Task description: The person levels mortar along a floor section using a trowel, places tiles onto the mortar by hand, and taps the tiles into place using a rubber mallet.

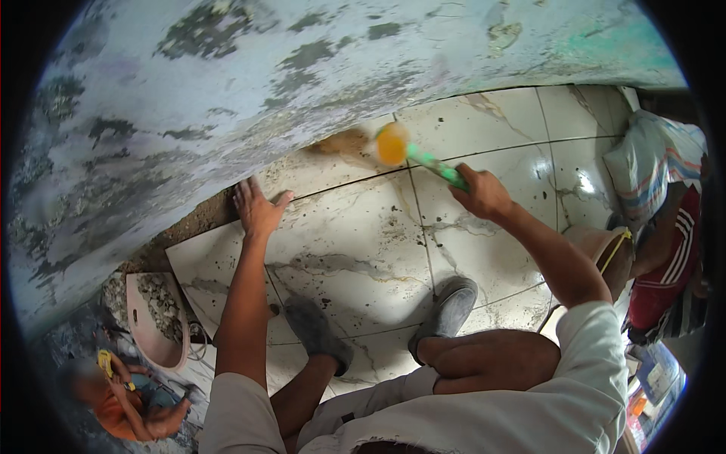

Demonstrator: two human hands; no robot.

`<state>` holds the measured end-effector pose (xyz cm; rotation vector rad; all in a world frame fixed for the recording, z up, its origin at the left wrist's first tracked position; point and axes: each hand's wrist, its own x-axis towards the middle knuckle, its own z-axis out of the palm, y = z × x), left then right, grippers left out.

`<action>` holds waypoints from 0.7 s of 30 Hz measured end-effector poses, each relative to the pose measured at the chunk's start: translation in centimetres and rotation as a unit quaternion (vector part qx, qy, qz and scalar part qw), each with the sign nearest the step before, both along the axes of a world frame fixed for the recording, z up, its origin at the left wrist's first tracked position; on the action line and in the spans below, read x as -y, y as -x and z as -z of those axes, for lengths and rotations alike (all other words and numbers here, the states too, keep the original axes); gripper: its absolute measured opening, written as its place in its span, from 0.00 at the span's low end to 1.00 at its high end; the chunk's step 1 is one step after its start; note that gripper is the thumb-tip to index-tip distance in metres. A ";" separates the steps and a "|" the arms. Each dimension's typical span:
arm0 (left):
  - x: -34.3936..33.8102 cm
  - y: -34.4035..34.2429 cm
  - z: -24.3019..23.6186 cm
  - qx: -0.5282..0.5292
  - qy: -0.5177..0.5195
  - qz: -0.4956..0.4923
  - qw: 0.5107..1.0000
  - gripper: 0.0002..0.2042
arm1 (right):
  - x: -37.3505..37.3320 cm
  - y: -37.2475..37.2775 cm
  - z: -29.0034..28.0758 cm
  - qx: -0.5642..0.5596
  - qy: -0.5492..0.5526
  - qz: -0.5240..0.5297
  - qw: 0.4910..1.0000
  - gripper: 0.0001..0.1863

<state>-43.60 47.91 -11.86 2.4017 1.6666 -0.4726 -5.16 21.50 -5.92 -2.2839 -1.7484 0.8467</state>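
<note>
My right hand (484, 195) is closed round the green handle of a mallet (392, 144). The mallet's yellow head hangs over or against a narrow floor tile (318, 174) along the wall; I cannot tell if it touches. My left hand (261, 213) presses on the left end of that tile, its fingers stretched toward the wall and the thumb apart. Brown dust or mortar lies by the wall near the mallet head. Large white tiles with grey veins (340, 227) spread under my feet, with crumbs of dirt on them.
A peeling wall (227, 113) runs along the far side. Left stand a pinkish tub of rubble (134, 303) and a crouching person in orange (121, 408) holding a yellow tool. Right are a striped sack (643, 163), a bucket (611, 253) and a person in red shorts (669, 272).
</note>
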 end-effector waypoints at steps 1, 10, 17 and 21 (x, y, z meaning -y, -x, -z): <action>0.8 0.1 -0.4 0.034 0.026 0.050 0.998 0.52 | 1.7 -0.1 -0.5 -0.054 -0.016 0.064 0.996 0.16; 6.7 4.9 2.7 0.101 -0.080 0.092 0.987 0.46 | -4.4 8.7 -2.5 -0.141 -0.067 -0.073 0.985 0.20; 8.4 3.3 4.1 0.102 -0.110 -0.012 0.989 0.47 | -13.8 14.4 2.8 -0.010 -0.081 -0.241 0.967 0.22; 8.4 3.6 3.3 0.124 -0.132 -0.033 0.983 0.48 | -16.4 16.3 1.6 -0.032 -0.004 -0.225 0.974 0.24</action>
